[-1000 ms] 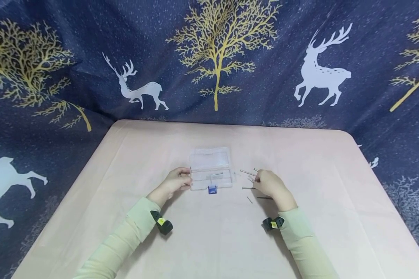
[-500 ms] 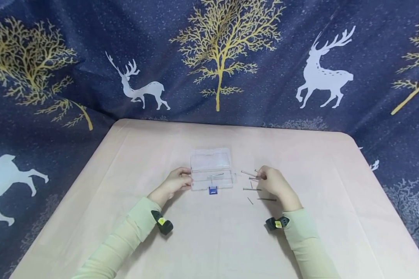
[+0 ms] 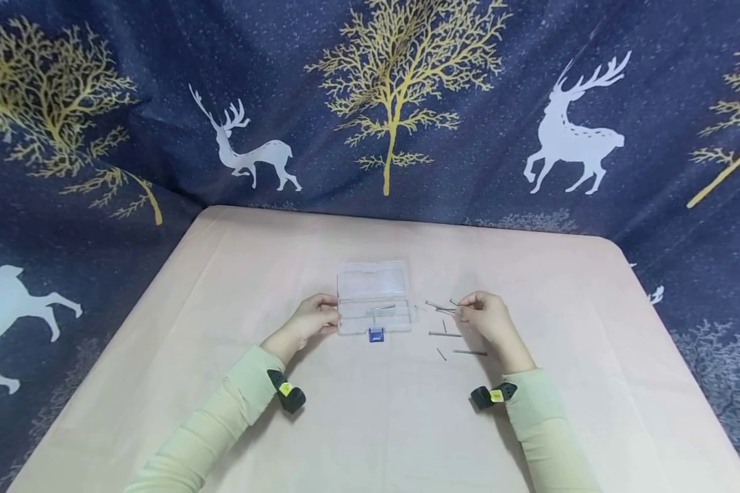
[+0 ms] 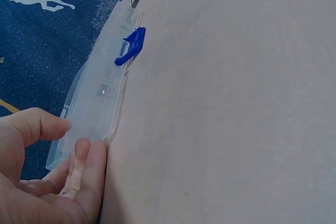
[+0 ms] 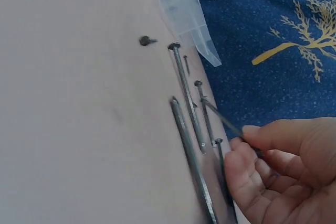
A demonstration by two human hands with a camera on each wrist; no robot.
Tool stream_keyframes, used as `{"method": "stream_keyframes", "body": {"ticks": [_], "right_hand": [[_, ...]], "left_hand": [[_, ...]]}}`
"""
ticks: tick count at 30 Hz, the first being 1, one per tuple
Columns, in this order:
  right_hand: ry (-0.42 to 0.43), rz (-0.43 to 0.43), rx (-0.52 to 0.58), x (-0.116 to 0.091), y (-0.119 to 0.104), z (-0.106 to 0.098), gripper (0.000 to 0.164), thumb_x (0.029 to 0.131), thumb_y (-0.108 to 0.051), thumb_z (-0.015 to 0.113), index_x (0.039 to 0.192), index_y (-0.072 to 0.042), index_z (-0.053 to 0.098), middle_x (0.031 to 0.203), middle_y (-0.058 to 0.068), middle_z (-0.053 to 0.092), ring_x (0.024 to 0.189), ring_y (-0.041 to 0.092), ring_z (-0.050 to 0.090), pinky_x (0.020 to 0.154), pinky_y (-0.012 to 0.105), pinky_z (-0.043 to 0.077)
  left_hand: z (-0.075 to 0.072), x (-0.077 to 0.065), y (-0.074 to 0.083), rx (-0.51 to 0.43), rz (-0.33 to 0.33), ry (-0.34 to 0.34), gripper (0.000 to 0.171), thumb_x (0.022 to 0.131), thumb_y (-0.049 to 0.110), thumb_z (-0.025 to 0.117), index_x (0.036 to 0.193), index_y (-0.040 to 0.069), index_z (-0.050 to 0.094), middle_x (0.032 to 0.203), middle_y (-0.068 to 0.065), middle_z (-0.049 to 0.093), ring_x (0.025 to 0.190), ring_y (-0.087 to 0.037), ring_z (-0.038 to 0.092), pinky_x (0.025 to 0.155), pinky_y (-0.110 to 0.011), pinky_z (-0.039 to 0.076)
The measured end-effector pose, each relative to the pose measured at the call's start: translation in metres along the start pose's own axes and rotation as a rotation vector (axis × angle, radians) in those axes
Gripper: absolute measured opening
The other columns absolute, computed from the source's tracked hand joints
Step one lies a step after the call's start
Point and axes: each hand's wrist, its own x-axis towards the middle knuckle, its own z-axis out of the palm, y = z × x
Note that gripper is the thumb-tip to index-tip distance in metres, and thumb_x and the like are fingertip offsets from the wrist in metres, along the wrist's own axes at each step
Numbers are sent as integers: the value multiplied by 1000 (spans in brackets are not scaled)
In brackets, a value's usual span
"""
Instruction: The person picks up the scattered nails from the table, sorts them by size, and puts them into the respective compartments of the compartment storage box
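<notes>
At the left end of a clear plastic box (image 3: 353, 333), my left hand (image 3: 311, 320) grips the wall between thumb and fingers. The box's lid (image 3: 373, 281) is folded back, and its blue latch (image 3: 376, 335) faces me. One nail (image 3: 382, 307) lies inside. To the right of the box, my right hand (image 3: 488, 320) pinches a nail (image 5: 224, 118) by one end between thumb and fingers. In the right wrist view this nail slants above other nails, its far end next to a nail (image 5: 207, 121) below. My fingers cover its near end.
Several loose nails of different lengths lie right of the box, including a long nail (image 3: 445, 335), another long nail (image 3: 470, 352) and a short nail (image 3: 441, 354). A pale cloth covers the table (image 3: 370, 424). Behind hangs a dark blue curtain (image 3: 456, 185) with deer and trees.
My right hand has drawn back slightly to the right from among the nails, now with a nail pinched in it. More of the loose nails show. My left hand stays at the box.
</notes>
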Motion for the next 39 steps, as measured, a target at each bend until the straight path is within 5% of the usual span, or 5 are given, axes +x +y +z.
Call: {"method": "stream_keyframes", "body": {"ticks": [11, 18, 30, 39], "right_hand": [[20, 44, 229, -2, -7, 18, 20, 87, 5, 55, 103, 18, 56, 81, 11, 66, 63, 4, 60, 60, 15, 57], [-21, 37, 248, -1, -19, 24, 21, 89, 2, 55, 105, 16, 56, 89, 18, 66, 70, 6, 64, 68, 19, 59], [-42, 69, 335, 5, -30, 30, 23, 89, 1, 57, 107, 16, 55, 80, 2, 61, 68, 5, 63, 69, 19, 59], [-63, 2, 371, 10, -45, 42, 21, 87, 5, 55, 102, 20, 54, 74, 0, 62, 63, 5, 62, 64, 17, 59]], "left_hand": [[-4, -1, -2, -26, 5, -9, 53, 79, -4, 54, 131, -8, 44, 99, -11, 53, 84, -18, 59, 87, -36, 58], [-6, -1, -3, -33, 10, -9, 53, 78, -4, 54, 130, -9, 44, 100, -13, 55, 85, -19, 60, 88, -38, 57], [-6, -3, -4, -56, -2, -4, 50, 81, -3, 55, 131, -6, 46, 99, -11, 56, 84, -17, 61, 88, -36, 58], [-7, -3, -7, -93, 33, -24, 50, 82, -4, 55, 131, -9, 46, 96, -8, 54, 81, -14, 60, 87, -37, 58]]}}
